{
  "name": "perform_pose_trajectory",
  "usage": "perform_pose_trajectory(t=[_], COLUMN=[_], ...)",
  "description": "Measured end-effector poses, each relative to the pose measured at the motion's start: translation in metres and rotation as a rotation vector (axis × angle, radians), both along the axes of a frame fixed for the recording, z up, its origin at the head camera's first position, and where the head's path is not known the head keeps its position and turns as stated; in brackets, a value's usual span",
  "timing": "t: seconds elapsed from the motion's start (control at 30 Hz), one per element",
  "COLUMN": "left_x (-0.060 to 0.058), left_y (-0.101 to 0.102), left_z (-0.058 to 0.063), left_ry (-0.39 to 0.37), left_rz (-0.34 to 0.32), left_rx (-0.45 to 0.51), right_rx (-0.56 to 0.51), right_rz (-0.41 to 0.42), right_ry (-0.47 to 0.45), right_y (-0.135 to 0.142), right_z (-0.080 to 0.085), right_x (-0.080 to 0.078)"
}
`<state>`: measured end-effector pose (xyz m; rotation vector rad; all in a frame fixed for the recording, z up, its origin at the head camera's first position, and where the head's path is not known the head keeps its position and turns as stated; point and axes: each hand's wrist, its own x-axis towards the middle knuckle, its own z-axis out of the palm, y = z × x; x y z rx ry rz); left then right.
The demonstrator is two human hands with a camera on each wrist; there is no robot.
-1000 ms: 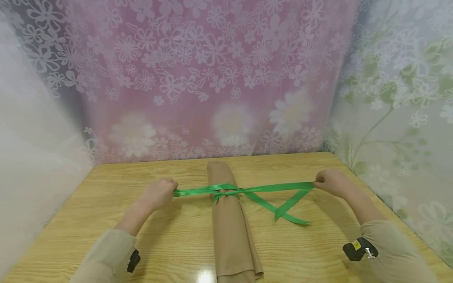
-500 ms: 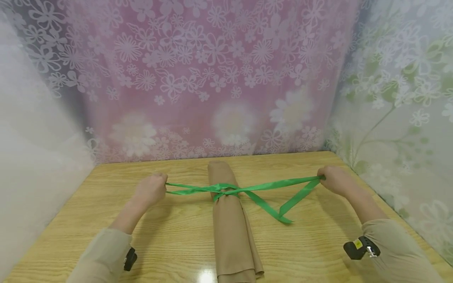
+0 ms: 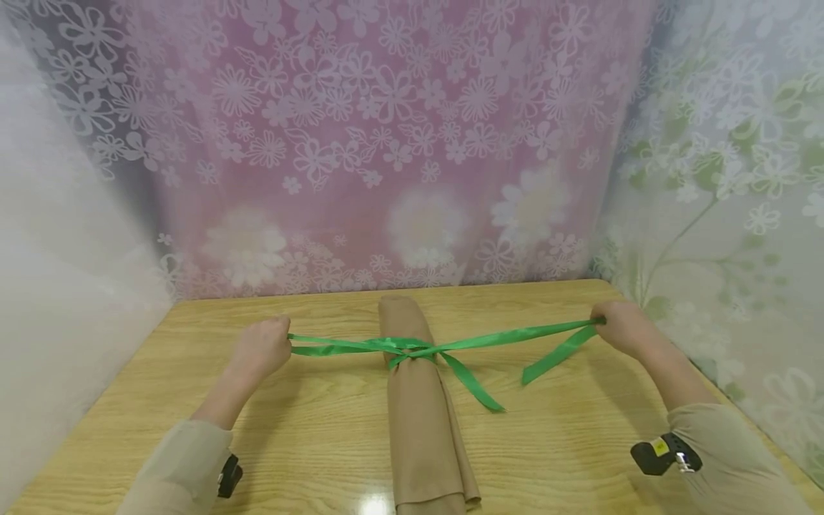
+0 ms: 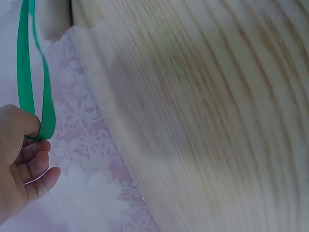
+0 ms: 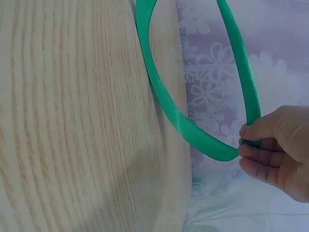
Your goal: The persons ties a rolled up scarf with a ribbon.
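A roll of brown cloth lies lengthwise on the wooden table, cinched around its upper part by a green ribbon. To the left of the roll, my left hand pinches a ribbon loop, whose two strands run back to the knot. The left wrist view shows this loop bent round at my thumb and index finger. Out to the right, my right hand pinches a taut stretch of ribbon, and a short tail hangs below it. Another loose end slants from the knot toward the table on the right.
The wood-grain table runs back to a pink flowered curtain. A pale curtain with leaf prints stands along the right side. Black wrist cameras sit under both sleeves.
Both hands have moved outward, the left one to the left and the right one to the right. The left loop has lengthened, and the ribbon's folded bend on the right has separated into two ends.
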<state>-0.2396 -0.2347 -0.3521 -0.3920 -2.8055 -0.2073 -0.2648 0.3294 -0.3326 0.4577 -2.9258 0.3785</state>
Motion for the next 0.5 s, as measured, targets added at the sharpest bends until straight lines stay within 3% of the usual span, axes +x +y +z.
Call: perform_pose_trajectory(t=[0.27,0.5], left_x=[0.005,0.011], left_y=[-0.025,-0.041], left_z=[0.0,0.009], left_ry=[-0.06,-0.117], left_rz=[-0.019,0.011], left_rx=[0.068,0.071], right_rx=[-0.015,-0.014], right_rz=[-0.008,-0.03], right_ry=[-0.003,-0.008], right_y=[0.006,0.008], right_z=[0.001,0.002], right_x=[0.001,0.001])
